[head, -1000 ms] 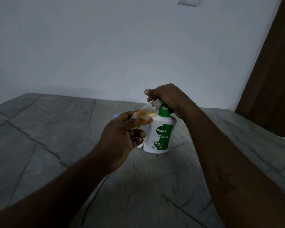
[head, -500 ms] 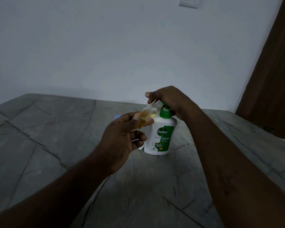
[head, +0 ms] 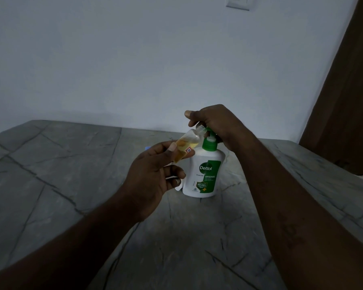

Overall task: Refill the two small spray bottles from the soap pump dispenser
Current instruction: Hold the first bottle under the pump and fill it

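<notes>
surface: grey veined stone slab [head: 50, 185] | standing on it: soap pump dispenser [head: 203, 176]

Left hand [head: 153, 172] pinching, forearm angled up; right hand [head: 215, 122] curled, palm down, higher.

Right hand [head: 215, 122]: higher above the soap dispenser [head: 204, 172] than half a second ago.
Pump top [head: 208, 129]: up again, where before it was pressed down onto the collar [head: 209, 144].
Green stem [head: 211, 134]: now showing between collar and hand.
Small bottle [head: 189, 143]: mouth a little higher, close under the right hand's fingers.
</notes>
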The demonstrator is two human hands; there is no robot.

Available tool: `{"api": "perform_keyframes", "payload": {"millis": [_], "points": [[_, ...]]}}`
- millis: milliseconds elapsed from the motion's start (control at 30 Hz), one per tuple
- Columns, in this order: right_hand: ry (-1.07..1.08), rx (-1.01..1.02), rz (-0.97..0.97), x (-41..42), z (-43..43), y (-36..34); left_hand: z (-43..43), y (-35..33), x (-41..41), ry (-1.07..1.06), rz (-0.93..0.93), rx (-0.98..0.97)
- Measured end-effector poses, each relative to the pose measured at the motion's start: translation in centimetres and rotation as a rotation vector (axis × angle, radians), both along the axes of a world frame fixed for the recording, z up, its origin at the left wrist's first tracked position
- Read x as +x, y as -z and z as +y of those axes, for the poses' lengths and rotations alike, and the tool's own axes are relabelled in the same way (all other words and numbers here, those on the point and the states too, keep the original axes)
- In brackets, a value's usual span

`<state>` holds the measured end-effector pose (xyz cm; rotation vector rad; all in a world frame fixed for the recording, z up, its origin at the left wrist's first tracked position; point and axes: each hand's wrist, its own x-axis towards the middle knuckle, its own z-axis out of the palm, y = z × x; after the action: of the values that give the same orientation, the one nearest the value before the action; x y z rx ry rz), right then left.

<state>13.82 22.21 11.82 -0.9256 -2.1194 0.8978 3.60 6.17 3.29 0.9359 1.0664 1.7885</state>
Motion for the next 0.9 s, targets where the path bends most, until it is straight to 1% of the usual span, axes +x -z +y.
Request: {"api": "perform_keyframes", "payload": {"millis": [267, 600, 700, 900], "points": [[-0.014, -0.035, 0.002, -0.09, 0.35, 0.18, 0.03, 0.05, 0.03, 0.023, 0.0, 0.014], [-0.054, -0.186, -0.021, -0.21, 0.14, 0.54, -0.07, 0.06, -0.04, 0.035, -0.021, 0.029], [-0.049, -0.181, -0.019, -0.19, 0.11, 0.57, 0.08, 0.21, -0.07, 0.024, -0.018, 0.017], [-0.033, -0.102, -0.015, -0.27, 0.34, 0.34, 0.17, 0.21, -0.21, 0.02, -0.003, 0.021]]}}
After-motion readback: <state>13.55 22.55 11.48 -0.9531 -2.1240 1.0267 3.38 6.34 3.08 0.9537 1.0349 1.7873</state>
